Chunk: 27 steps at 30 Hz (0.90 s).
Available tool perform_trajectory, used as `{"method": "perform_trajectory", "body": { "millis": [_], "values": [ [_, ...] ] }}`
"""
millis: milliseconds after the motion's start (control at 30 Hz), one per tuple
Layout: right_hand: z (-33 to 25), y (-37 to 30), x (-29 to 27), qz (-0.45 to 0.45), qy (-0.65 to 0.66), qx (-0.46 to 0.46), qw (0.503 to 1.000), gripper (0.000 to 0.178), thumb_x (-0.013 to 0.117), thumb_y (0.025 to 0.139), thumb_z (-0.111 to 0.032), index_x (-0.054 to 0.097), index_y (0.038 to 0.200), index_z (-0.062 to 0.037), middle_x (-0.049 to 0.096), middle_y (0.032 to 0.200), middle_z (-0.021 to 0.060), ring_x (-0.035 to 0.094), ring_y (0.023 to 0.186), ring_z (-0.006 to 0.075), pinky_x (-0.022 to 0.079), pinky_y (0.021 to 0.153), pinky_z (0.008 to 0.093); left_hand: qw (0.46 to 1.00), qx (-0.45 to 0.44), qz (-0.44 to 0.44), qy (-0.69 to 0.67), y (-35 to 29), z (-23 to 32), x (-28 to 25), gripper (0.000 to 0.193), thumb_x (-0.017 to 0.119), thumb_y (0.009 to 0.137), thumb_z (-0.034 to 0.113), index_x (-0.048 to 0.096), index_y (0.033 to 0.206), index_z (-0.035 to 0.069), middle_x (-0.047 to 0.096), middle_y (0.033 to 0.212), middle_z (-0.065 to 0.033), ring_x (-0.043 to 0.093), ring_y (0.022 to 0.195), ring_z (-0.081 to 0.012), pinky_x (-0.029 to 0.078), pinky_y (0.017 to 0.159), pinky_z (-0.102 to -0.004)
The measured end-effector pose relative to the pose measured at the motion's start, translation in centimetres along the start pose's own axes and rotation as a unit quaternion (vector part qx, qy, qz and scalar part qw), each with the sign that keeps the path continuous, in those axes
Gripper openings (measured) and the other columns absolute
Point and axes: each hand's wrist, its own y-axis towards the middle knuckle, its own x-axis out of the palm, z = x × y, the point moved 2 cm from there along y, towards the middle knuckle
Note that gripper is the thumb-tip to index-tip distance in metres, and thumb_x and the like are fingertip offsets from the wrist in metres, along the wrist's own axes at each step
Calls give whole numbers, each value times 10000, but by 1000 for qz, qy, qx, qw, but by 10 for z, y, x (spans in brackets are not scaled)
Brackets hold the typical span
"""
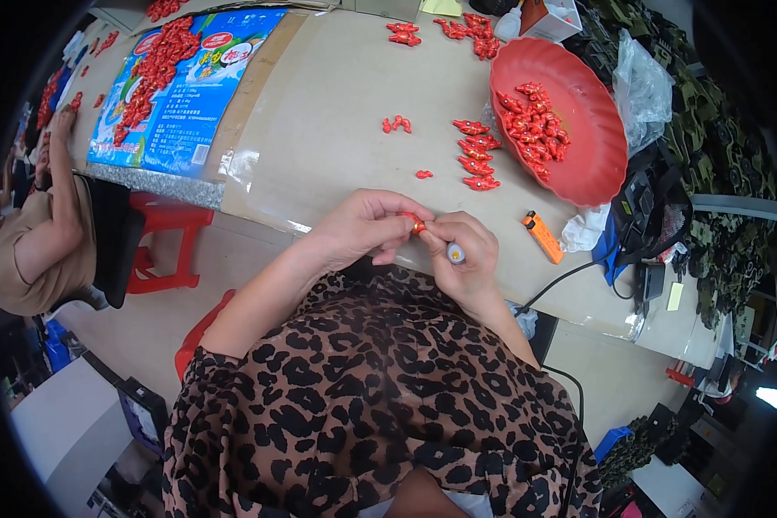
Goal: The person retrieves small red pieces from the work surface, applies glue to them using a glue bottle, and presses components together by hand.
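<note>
My left hand [369,226] pinches a small red glossy figure [415,223] at the table's near edge. My right hand [464,256] is closed around a slim white pen-like tool [456,253] with a yellow spot at its end. The fingertips of both hands meet at the red figure, and the tool's tip is hidden behind my fingers. Just beyond my hands lies a tiny red piece [424,174], with a few more red pieces [397,125] farther out. Several red figures [476,155] form a column to the right.
A red scalloped bowl [600,129] holds a heap of red figures. Near it lie an orange lighter-like object [542,237], crumpled tissue [584,229] and a black cable [570,272]. At left, red pieces cover a blue printed sheet [186,129]; another person [47,224] sits beyond a red stool [168,242].
</note>
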Motion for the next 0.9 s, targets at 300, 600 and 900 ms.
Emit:
{"method": "perform_trajectory", "body": {
  "millis": [300,600,900],
  "values": [
    [2,0,0,-3,11,23,1000,96,618,670,-8,530,706,-18,543,637,89,544,557,223,426,495,286,999,-1,23,40,1,-2,3,181,446,828,54,540,963,-22,435,618,5,364,483,-38,343,396,-176],
    [0,1,-1,3,48,86,995,73,616,684,-10,544,686,1,543,634,92,539,553,190,417,495,262,999,4,19,28,2,-1,4,185,451,838,82,528,973,-18,438,578,18,368,439,-34,320,390,-168],
    [2,1,-2,-8,87,128,988,62,597,728,-11,546,706,15,546,658,74,506,587,127,392,539,222,998,14,29,47,3,-2,5,176,468,837,88,531,971,-8,411,580,28,346,448,-26,320,390,-171]
  ]
}}
